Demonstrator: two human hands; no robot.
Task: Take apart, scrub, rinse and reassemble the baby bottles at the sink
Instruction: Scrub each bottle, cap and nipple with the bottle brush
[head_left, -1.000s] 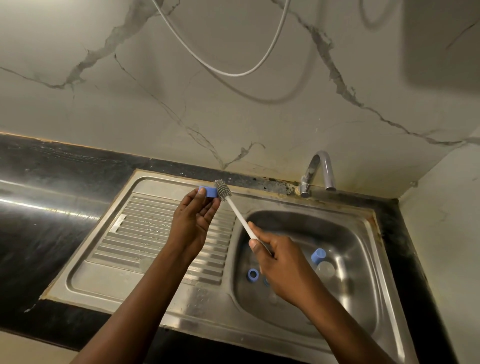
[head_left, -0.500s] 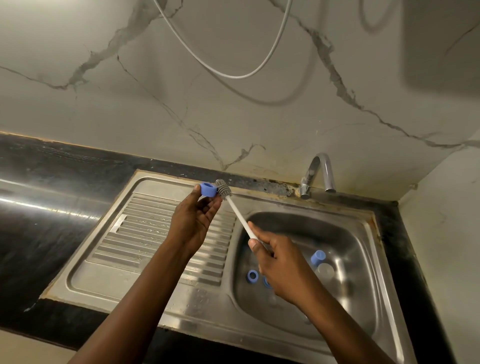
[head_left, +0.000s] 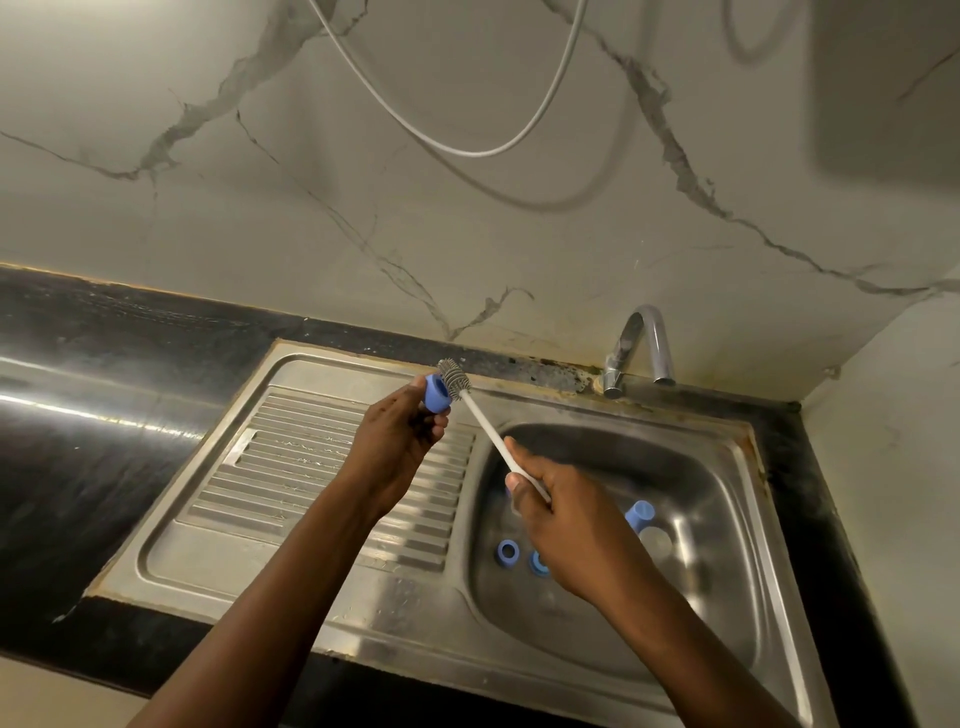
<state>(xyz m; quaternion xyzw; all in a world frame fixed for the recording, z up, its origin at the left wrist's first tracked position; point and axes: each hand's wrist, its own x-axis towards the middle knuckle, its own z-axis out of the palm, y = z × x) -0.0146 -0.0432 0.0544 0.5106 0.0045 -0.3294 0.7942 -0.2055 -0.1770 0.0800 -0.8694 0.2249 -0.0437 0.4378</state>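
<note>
Left hand (head_left: 397, 441) pinching a blue bottle ring (head_left: 438, 393) above the draining board, right hand (head_left: 563, 512) gripping a bottle brush (head_left: 470, 400) by its white handle, bristles touching the ring, other blue parts (head_left: 507, 551) in the sink (head_left: 727, 519)

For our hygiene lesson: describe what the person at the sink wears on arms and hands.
Nothing worn shows. The left hand and right hand are ungloved, no rings visible; the left forearm and right forearm are bare to the picture's edge, without sleeves, watch or bracelets.

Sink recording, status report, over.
Left grip pinching blue cap. Right grip round brush handle, bristles at cap's rim. Other blue parts in basin. Nothing in the way.
</note>
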